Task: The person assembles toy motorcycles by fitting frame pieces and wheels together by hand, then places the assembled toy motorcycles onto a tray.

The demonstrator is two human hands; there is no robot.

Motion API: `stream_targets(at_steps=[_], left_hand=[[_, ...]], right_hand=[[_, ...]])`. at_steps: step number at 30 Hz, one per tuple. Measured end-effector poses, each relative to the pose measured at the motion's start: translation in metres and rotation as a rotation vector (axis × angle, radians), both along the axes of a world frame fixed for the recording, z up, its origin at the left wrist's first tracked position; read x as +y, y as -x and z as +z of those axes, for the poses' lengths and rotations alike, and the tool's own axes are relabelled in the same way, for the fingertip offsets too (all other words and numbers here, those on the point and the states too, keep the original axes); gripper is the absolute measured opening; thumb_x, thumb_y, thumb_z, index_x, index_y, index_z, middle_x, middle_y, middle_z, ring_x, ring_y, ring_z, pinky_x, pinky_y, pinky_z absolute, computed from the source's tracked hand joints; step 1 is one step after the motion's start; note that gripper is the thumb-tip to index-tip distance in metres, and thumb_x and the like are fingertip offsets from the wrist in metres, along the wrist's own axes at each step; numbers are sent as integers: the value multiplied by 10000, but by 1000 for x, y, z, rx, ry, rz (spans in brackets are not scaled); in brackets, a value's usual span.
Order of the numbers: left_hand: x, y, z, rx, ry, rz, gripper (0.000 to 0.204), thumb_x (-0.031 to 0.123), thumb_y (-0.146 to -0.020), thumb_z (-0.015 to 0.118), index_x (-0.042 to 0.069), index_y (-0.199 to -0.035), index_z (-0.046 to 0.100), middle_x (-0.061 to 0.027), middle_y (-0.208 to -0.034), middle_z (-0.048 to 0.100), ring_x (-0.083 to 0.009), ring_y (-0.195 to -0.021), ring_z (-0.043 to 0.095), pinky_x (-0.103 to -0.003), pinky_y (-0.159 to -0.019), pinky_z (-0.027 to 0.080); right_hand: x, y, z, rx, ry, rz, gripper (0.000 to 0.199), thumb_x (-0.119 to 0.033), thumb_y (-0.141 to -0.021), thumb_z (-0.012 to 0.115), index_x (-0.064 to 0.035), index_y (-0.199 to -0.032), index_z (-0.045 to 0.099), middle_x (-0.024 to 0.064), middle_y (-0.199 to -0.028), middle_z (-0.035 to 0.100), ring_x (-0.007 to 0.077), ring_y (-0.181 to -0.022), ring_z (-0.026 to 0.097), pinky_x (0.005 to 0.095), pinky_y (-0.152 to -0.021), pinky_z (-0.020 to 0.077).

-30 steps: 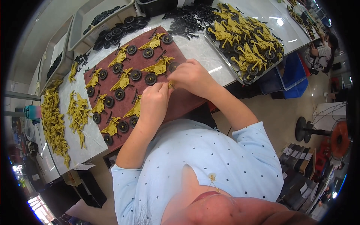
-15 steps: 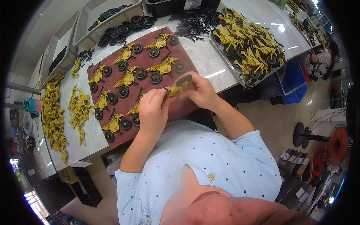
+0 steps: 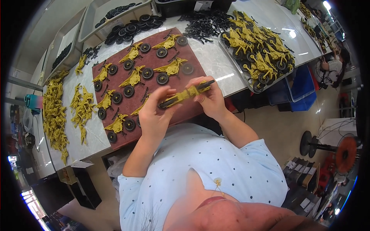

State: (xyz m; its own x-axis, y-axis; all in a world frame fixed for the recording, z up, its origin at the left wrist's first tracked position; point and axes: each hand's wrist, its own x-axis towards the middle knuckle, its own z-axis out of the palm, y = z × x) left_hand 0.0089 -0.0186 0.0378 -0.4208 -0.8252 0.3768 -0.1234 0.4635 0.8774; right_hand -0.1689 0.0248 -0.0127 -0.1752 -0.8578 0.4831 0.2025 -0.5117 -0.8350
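Note:
Both my hands hold one yellow toy cannon body [image 3: 184, 94] with black parts, lifted above the near edge of a dark red mat [image 3: 192, 61]. My left hand [image 3: 154, 115] grips its lower left end. My right hand [image 3: 210, 98] pinches its upper right end. On the mat lie several yellow cannon bodies [image 3: 169, 68] with black wheels [image 3: 162, 78] beside them, laid out in rows.
A metal tray [image 3: 246, 79] at the right holds several assembled yellow toys. Loose black parts [image 3: 204, 23] and black wheels [image 3: 127, 30] lie at the back. Piles of yellow pieces [image 3: 54, 111] cover the table's left. Another person [image 3: 333, 67] sits at the far right.
My hands have come back from the mat toward my body, lifting the yellow cannon body off it and turning it lengthwise between them.

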Motion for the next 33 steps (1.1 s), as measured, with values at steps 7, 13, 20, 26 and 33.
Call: stream_targets(at_steps=[7,13,20,26,33], left_hand=[[-3,-6,-1,-9,270,-34,272,-91,-725,721,-26,-980,652,-125,-995,694,-213,-885,660,-298,-797,513],[-7,-6,-5,2,228,-43,286,-47,-701,744,2,-969,656,-128,-955,688,-236,-838,666,-304,-700,526],[-1,0,10,-240,328,13,401,99,-662,809,53,-1030,657,-79,-1112,618,-257,-1017,588,-371,-887,432],[-2,-2,13,-350,474,20,372,85,-668,784,52,-1023,679,-70,-1060,642,-261,-1038,586,-373,-925,395],[-3,-2,-2,-223,483,24,344,-49,-661,662,74,-979,701,-23,-892,651,-202,-946,607,-353,-879,363]], right_hand=[[0,5,5,190,111,-11,376,-236,-889,676,-27,-1142,493,134,-1110,575,191,-983,568,326,-865,470],[6,0,2,329,159,-155,367,-201,-893,673,-22,-1164,504,123,-1115,587,165,-947,579,274,-820,487],[14,-4,16,-52,-226,2,408,-106,-859,704,-9,-1205,511,90,-1114,606,162,-1053,588,288,-896,489],[14,5,23,323,-116,-67,428,-91,-780,769,-41,-1161,579,65,-1068,628,182,-1005,598,311,-872,494],[8,6,29,532,136,-190,416,-71,-701,815,-36,-1073,633,63,-960,642,247,-981,591,329,-817,490]])
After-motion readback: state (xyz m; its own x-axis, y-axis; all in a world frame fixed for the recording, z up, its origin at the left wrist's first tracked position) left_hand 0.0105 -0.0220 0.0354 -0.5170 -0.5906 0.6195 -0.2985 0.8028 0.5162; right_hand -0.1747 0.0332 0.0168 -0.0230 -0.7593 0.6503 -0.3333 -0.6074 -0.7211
